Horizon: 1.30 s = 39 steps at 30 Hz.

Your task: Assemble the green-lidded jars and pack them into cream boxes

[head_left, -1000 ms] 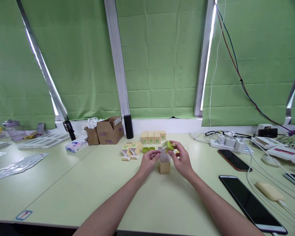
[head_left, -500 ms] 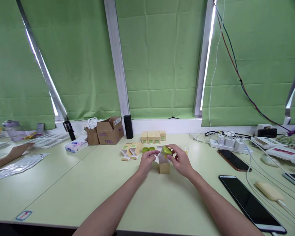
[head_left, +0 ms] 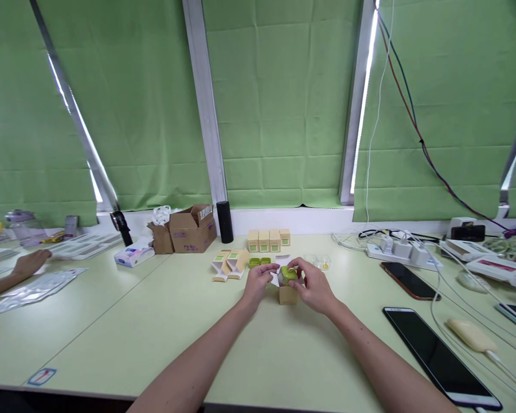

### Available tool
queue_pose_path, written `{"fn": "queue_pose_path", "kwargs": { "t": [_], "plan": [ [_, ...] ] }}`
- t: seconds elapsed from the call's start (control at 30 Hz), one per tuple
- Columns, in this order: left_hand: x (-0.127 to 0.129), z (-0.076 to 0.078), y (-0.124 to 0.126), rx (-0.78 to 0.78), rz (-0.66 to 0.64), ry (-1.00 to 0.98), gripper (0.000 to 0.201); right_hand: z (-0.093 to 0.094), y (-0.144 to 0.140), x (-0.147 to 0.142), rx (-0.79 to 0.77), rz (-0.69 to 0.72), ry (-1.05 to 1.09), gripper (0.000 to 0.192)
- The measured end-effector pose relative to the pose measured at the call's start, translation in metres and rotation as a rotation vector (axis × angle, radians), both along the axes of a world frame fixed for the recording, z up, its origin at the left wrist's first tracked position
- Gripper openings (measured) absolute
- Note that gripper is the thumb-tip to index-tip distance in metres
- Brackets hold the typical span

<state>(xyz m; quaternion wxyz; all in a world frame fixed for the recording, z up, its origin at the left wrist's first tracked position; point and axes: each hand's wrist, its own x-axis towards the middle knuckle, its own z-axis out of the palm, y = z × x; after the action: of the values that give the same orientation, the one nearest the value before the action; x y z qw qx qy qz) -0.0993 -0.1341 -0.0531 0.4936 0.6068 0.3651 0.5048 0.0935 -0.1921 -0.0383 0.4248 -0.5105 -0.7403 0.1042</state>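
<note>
Your near approach is open — bare table (head_left: 284, 350) lies between your forearms up to the small box (head_left: 288, 293). Far side is blocked by a row of four boxes (head_left: 269, 240). Left stand folded cartons (head_left: 230, 264) and two green lids (head_left: 260, 262) — right, a phone (head_left: 406, 280), a tablet (head_left: 438, 355) and cables (head_left: 456, 298).

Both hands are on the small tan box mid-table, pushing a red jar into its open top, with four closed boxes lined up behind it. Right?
Not quite: the head view shows the jar is green, not red. Otherwise yes: left hand and right hand are at the small tan box, with four closed boxes behind.
</note>
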Motion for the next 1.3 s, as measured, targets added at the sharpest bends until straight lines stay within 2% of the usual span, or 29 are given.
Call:
{"fn": "queue_pose_path", "kwargs": {
  "t": [0.37, 0.5, 0.63, 0.8, 1.07, 1.3],
  "plan": [
    [0.0, -0.001, -0.001, 0.028, 0.031, 0.034, 0.044, -0.001, -0.002, -0.003, 0.009, 0.075, 0.006, 0.021],
    [0.0, 0.0, -0.002, 0.025, 0.038, 0.02, 0.043, -0.004, 0.001, -0.004, 0.067, 0.074, -0.019, 0.006],
    [0.001, 0.001, -0.003, 0.029, 0.039, 0.008, 0.042, -0.008, 0.006, -0.006, 0.106, 0.053, 0.005, 0.016],
    [0.001, 0.001, -0.003, 0.023, 0.034, 0.005, 0.042, -0.014, 0.012, -0.008, 0.061, 0.084, 0.116, 0.013],
    [0.001, 0.003, -0.005, 0.01, 0.024, -0.002, 0.041, -0.02, 0.018, -0.01, -0.002, 0.036, 0.23, 0.013],
    [0.002, 0.007, -0.01, -0.027, 0.03, -0.023, 0.041, -0.02, 0.019, -0.011, 0.005, 0.053, 0.286, 0.017]
  ]
}}
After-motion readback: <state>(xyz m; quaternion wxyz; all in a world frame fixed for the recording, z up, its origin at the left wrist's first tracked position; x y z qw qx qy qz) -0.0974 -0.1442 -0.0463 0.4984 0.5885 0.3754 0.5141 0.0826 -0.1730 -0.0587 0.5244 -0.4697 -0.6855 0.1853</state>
